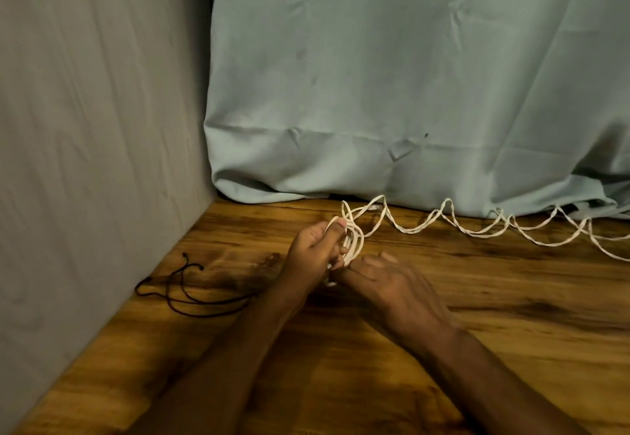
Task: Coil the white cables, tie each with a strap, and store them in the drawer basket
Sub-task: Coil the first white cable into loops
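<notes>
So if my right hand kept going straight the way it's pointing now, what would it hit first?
Probably the coiled white cable that the left hand grips: the right hand points up and left, its fingertips right at the loops. Whether they already touch is unclear.
</notes>
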`<state>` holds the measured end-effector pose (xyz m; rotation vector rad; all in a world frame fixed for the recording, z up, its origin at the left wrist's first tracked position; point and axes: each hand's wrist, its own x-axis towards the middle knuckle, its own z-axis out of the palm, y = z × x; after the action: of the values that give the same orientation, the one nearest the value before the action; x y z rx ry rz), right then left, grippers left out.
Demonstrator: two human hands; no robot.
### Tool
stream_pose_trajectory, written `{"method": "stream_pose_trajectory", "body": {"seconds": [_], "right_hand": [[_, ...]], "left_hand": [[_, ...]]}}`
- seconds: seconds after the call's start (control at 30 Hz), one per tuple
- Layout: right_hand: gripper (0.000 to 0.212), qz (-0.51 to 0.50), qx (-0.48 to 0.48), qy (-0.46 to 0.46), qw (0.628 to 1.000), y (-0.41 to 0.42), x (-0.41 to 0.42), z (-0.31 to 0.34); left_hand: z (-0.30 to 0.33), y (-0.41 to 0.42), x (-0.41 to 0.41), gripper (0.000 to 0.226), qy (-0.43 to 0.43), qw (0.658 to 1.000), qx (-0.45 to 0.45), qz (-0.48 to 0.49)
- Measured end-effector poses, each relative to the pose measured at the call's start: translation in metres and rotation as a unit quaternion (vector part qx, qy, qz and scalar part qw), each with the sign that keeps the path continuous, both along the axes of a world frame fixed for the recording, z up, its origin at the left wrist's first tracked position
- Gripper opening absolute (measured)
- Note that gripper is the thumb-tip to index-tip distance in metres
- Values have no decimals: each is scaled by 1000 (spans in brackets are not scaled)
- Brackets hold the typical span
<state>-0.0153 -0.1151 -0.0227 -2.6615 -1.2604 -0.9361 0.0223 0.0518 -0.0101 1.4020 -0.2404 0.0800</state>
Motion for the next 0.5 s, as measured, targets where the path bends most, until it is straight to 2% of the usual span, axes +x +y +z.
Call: {"method": "stream_pose_trajectory", "body": {"seconds": [0.1,0.2,0.3,0.33,0.5], "right_hand": [[71,-22,31,1,999,5,-3,0],[52,-12,69,-25,997,8,-4,-1],[24,-5,107,-49,993,5,-4,4],[23,-14,123,-43,991,4,-4,6],[44,-66,239,52,967,-12,0,8]], "left_hand": [[0,-4,-4,29,5,999,21,-45],[0,-8,-11,35,26,994,35,-102],[1,-10,-13,38,80,994,36,-63],[1,-11,-14,37,86,994,44,-60],[3,-17,-24,50,94,982,53,-157]]}}
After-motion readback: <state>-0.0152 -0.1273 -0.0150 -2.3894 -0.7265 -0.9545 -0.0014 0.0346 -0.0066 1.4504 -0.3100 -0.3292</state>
